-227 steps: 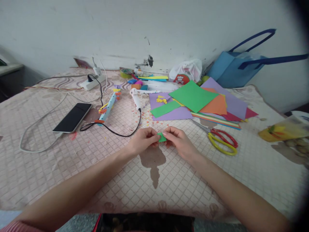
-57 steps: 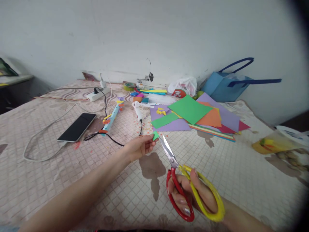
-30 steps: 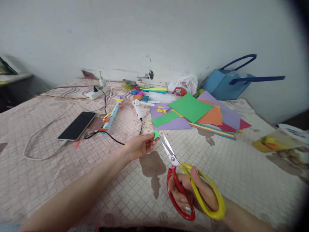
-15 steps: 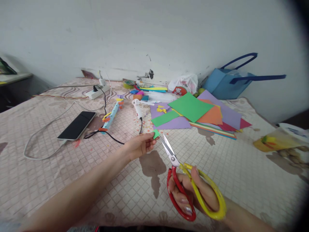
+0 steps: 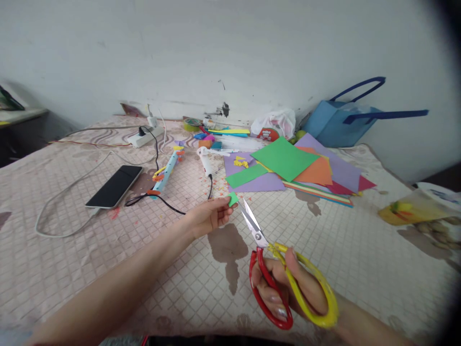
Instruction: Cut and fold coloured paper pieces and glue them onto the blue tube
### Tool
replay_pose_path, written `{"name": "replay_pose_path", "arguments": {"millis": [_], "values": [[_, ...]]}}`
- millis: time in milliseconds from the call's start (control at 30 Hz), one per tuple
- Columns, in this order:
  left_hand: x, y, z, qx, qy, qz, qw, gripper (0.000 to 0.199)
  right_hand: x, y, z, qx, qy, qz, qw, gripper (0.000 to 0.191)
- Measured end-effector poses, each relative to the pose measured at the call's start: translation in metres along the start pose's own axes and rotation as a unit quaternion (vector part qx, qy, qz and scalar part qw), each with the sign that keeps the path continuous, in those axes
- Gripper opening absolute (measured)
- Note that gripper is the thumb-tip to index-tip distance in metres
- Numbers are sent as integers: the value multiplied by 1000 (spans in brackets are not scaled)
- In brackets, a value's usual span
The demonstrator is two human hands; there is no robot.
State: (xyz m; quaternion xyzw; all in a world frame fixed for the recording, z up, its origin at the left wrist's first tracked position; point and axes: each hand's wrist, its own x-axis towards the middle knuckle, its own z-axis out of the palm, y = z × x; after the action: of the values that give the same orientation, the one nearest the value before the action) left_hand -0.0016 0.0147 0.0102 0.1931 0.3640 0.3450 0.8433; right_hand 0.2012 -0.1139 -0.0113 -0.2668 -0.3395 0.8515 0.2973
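Note:
My left hand [image 5: 210, 216] pinches a small piece of green paper [image 5: 233, 199] between thumb and fingers, above the tablecloth. My right hand [image 5: 277, 286] grips a pair of scissors [image 5: 258, 235] with one red and one yellow handle, fingers through the loops. The blades are slightly parted and point up toward the green piece, their tips just to its right. Beyond lie a green paper strip [image 5: 247, 176] and yellow paper scraps [image 5: 240, 162] on a purple sheet [image 5: 266, 184].
Coloured sheets [image 5: 284, 158] are stacked behind my right hand. A white glue gun [image 5: 205, 162], a light blue strip with coloured bits [image 5: 167, 173] and a phone [image 5: 114, 186] on a cable lie left. A power strip [image 5: 146, 138], blue bag [image 5: 329, 125] and plastic cup [image 5: 414, 206] stand farther out.
Almost nothing differs. Both hands, the green piece and the scissors hold nearly the same positions, with only a tiny shift of the view.

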Motion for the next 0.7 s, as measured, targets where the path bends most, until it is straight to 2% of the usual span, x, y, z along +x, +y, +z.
{"name": "replay_pose_path", "arguments": {"millis": [700], "values": [[0, 0, 0, 6, 5, 0, 1000, 13, 0, -1, 0, 3, 2, -3, 1000, 74]]}}
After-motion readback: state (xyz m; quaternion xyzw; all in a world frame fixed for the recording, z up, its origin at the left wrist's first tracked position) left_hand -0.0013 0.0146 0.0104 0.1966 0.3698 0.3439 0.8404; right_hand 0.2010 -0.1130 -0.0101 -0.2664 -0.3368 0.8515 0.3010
